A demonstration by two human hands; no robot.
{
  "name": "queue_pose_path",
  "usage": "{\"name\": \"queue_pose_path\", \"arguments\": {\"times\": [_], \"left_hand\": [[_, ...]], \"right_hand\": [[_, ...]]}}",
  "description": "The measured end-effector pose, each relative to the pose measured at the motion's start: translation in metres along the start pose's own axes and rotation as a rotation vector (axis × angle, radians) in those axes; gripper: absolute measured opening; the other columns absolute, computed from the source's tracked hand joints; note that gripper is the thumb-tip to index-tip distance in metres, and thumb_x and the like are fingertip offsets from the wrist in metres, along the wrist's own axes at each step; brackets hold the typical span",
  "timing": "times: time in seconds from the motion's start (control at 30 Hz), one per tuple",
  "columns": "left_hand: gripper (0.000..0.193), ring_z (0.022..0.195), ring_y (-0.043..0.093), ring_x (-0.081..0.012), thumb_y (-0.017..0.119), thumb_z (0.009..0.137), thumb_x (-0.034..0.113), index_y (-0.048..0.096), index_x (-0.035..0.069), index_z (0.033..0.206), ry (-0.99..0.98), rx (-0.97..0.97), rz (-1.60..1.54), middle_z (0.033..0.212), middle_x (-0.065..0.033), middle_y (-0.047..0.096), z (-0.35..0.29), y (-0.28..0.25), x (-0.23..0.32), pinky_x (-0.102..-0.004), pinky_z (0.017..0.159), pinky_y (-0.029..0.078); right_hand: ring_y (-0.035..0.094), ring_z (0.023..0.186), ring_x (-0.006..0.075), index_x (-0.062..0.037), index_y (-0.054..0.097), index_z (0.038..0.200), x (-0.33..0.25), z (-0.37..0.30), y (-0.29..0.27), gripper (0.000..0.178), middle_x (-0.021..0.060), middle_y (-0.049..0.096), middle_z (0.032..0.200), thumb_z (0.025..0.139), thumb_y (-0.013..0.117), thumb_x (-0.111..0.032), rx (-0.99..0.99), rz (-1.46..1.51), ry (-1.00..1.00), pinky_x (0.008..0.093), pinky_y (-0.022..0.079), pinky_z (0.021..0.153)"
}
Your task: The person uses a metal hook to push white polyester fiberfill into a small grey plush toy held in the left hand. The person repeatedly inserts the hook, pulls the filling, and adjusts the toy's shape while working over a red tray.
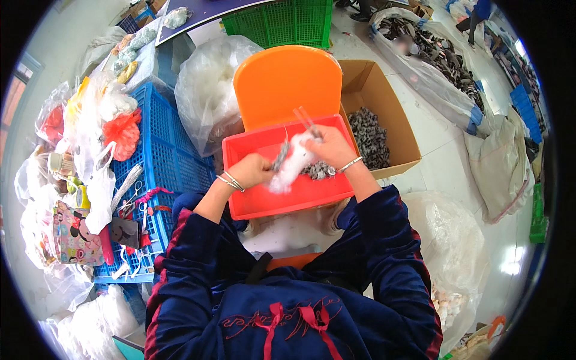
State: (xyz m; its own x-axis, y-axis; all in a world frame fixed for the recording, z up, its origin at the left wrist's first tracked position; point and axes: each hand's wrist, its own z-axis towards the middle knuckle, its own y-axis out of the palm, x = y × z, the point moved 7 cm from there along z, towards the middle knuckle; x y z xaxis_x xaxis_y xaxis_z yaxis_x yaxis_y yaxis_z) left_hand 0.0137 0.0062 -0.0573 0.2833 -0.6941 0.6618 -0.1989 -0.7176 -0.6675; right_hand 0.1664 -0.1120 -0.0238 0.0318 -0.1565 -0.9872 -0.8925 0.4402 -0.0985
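Over a red plastic tray (246, 207), my left hand (255, 170) is closed on a small grey fabric piece (281, 155). A tuft of white fluffy stuffing (295, 163) hangs between my hands and trails down toward the tray. My right hand (332, 147) is closed on that stuffing, and a thin two-pronged tool like tweezers (306, 119) sticks up out of its fingers. Beneath my right hand, a little heap of grey fabric pieces (319, 171) lies in the tray. My fingertips are partly hidden by the fluff.
An orange chair (288, 84) stands behind the tray. To its right, a cardboard box (405, 150) holds many grey pieces. A clear bag of white stuffing (207, 84) and a blue crate (162, 141) topped with bags are on the left. Another clear bag (447, 246) sits at right.
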Motion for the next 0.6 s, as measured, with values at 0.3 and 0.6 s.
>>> {"name": "queue_pose_path", "arguments": {"times": [0.3,0.6], "left_hand": [[0.024,0.083,0.060,-0.0135,0.066,0.086,0.019,0.068,-0.004,0.082,0.054,0.384,-0.427,0.098,-0.0084,0.066,-0.030,-0.071,0.019,-0.0306,0.075,0.049],[0.024,0.064,0.048,-0.0083,0.067,0.088,0.023,0.069,0.000,0.080,0.084,0.189,-0.430,0.068,-0.0005,0.056,0.000,-0.035,0.068,-0.0273,0.059,0.041]], "right_hand": [[0.054,0.066,0.0087,0.0019,0.065,0.089,-0.021,-0.010,-0.027,0.027,0.0006,0.060,0.073,0.085,0.071,-0.024,0.254,-0.121,-0.050,0.0267,0.045,0.060],[0.058,0.079,0.0075,0.0006,0.065,0.097,-0.022,0.000,0.012,0.028,0.0007,0.064,0.081,0.091,0.066,-0.026,0.107,0.409,-0.171,0.0254,0.048,0.070]]}}
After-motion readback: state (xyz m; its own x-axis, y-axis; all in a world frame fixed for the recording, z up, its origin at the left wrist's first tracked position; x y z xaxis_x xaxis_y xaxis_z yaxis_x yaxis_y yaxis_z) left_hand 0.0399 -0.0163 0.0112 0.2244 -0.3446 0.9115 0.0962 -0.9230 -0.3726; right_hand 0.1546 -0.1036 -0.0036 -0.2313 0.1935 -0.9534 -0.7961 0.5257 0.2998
